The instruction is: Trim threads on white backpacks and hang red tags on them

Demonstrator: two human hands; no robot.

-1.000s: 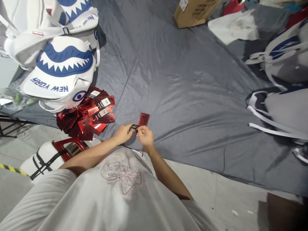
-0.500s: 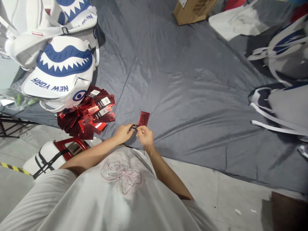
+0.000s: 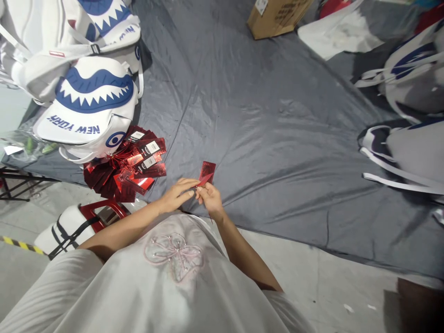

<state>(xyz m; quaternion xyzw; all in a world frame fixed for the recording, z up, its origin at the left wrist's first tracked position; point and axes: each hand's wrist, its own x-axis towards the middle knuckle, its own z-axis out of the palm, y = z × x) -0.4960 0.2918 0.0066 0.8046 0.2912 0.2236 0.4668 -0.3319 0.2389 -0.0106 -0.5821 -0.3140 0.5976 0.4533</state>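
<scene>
Both my hands meet just above the near edge of the grey sheet (image 3: pixel 263 120). My right hand (image 3: pixel 209 199) pinches a shiny red hang tag (image 3: pixel 207 171) that stands up from my fingers, with a thin red string hanging below my wrist. My left hand (image 3: pixel 178 194) has its fingers stretched toward the tag's lower end, touching it. A heap of the same red tags (image 3: pixel 125 164), some with white labels, lies to the left of my hands.
White backpacks with a blue shark mouth and "NEW YORK" lettering (image 3: pixel 88 104) are stacked at the left. More white bags with straps (image 3: pixel 405 148) lie at the right. A cardboard box (image 3: pixel 274 16) sits at the far edge. A red stool (image 3: pixel 100 210) stands beside my left arm.
My left hand's fingers have straightened out along the tag, and the small dark piece seen between my hands earlier is out of sight. The view has shifted slightly.
</scene>
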